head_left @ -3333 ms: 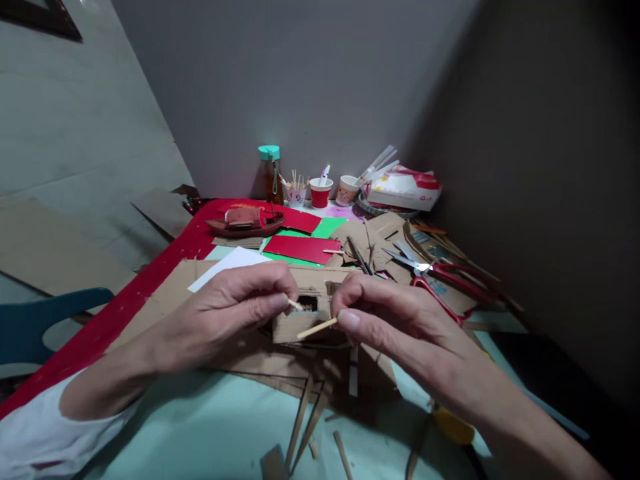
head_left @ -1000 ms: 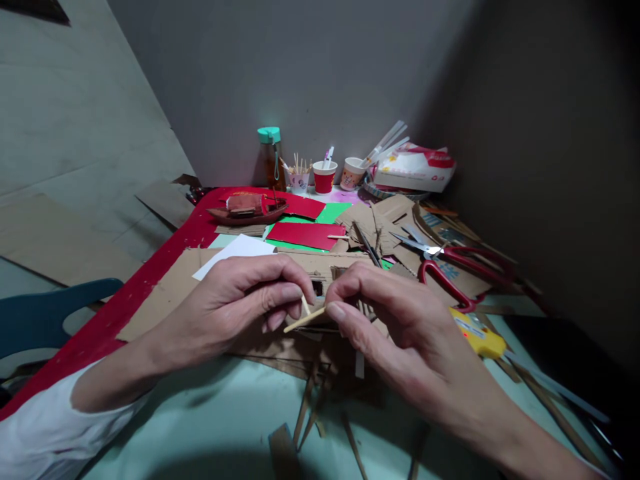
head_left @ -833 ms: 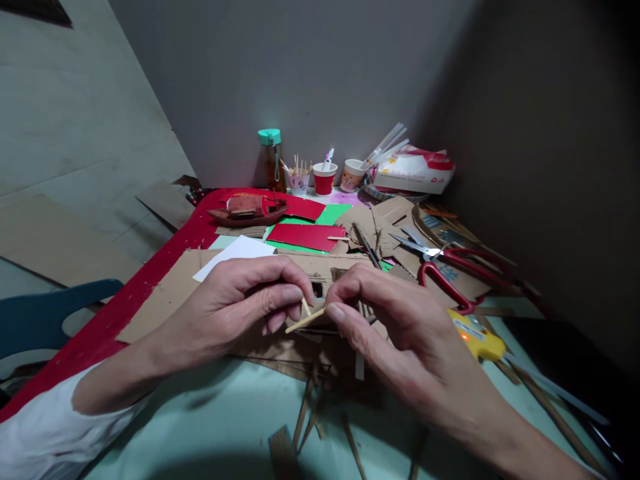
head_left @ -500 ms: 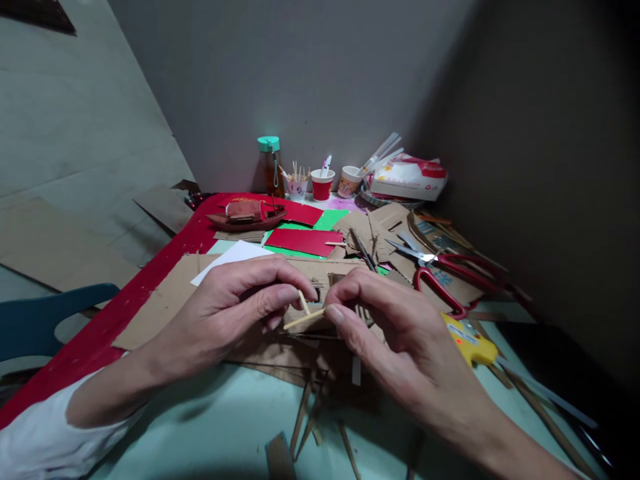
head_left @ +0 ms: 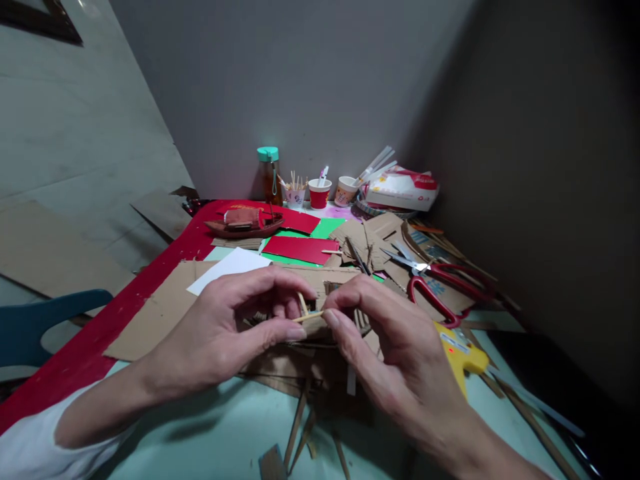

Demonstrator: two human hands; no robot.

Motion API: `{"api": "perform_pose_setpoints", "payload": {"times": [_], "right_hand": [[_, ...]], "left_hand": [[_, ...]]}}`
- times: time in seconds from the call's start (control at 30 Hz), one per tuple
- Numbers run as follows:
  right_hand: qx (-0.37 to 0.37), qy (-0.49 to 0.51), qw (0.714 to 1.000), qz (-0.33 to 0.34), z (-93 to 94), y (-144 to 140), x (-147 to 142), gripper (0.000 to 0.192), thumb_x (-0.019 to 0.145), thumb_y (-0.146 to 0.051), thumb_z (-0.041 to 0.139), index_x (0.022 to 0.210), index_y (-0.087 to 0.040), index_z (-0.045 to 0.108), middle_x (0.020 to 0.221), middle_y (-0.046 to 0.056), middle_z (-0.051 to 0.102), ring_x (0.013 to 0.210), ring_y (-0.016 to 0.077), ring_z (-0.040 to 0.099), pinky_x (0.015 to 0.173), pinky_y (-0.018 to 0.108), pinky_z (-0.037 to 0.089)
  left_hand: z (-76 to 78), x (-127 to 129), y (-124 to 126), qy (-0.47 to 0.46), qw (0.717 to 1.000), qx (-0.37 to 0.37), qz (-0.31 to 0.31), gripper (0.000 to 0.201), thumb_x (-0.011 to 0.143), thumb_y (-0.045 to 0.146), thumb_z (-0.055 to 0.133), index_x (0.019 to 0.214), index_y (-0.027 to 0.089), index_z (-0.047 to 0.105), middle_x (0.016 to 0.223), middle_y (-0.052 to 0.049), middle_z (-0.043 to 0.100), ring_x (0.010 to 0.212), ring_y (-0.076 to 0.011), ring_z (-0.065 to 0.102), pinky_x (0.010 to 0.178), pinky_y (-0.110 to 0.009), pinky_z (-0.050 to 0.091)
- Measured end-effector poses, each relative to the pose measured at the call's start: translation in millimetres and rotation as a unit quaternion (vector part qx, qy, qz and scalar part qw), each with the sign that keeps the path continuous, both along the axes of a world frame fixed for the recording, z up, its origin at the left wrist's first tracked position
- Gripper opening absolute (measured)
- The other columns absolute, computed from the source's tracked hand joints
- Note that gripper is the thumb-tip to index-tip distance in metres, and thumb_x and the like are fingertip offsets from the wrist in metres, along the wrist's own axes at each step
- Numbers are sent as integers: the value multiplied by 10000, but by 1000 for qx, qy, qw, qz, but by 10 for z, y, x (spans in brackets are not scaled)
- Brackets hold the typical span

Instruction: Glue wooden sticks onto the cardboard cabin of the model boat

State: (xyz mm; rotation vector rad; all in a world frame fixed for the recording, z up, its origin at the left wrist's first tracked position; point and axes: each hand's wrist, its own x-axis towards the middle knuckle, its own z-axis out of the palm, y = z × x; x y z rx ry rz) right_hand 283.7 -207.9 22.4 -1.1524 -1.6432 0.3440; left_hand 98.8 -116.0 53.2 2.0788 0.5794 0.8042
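Over a cardboard piece with cut-out openings [head_left: 345,275], both my hands handle thin wooden sticks. My right hand [head_left: 395,343] pinches the right end of a level wooden stick [head_left: 313,316] between thumb and index finger. At its left end, the thumb of my left hand [head_left: 233,327] presses from below, with the fingers curled above. A second, short wooden stick [head_left: 302,303] stands steeply from the level one, close to my left fingertips. Whether the two sticks are stuck together I cannot tell.
Red-handled scissors [head_left: 435,280] and a yellow glue gun [head_left: 463,357] lie at the right. Cardboard strips [head_left: 300,427] lie in front. Behind are a model boat [head_left: 245,223], red card [head_left: 300,249], paper cups [head_left: 320,195] and a bottle [head_left: 270,177].
My left thumb has moved down from the short stick to the level stick's left end, opening a gap below the index finger. My right hand keeps its pinch. The view has shifted slightly.
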Motion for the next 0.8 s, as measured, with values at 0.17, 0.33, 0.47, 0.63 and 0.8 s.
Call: {"api": "perform_pose_setpoints", "payload": {"times": [0.17, 0.33, 0.47, 0.63, 0.8], "right_hand": [[0, -8, 1000, 1, -23, 3, 0, 125, 986, -106, 562, 894, -183, 595, 824, -37, 582, 727, 78, 534, 681, 202, 421], [-24, -5, 1000, 5, 21, 7, 0, 123, 969, -136, 569, 860, -188, 595, 802, -33, 597, 709, 91, 544, 651, 218, 427], [-65, 23, 998, 11, 102, -1, 33, 100, 937, -183, 586, 840, -196, 608, 797, -29, 618, 728, 112, 569, 685, 238, 454], [-149, 129, 979, 59, 97, -1, 75, 87, 959, -239, 599, 1040, -226, 628, 953, -10, 661, 883, 144, 633, 823, 275, 504], [-197, 230, 946, 115, 52, 13, 58, 191, 948, -254, 678, 1127, -252, 610, 1010, -11, 632, 926, 131, 613, 844, 248, 515]], "left_hand": [[-14, -14, 5, 6, 999, 36, 5, 222, 862, 107, 688, 998, 271, 750, 763, 74, 705, 671, -80, 663, 587, -107, 530], [-7, -33, -6, 21, 998, 57, 4, 197, 878, 118, 682, 1005, 250, 753, 783, 55, 713, 675, -87, 657, 594, -120, 531], [10, -27, -15, 27, 997, 67, -1, 199, 876, 106, 679, 1007, 237, 751, 785, 55, 724, 683, -88, 660, 617, -128, 532], [-13, -31, -17, 24, 996, 90, -14, 240, 876, 100, 698, 1043, 259, 765, 782, 65, 718, 685, -88, 645, 632, -150, 505], [-64, -41, -13, 39, 995, 85, -30, 265, 906, 114, 687, 1109, 265, 766, 889, 42, 770, 758, -103, 677, 701, -180, 513]]}}
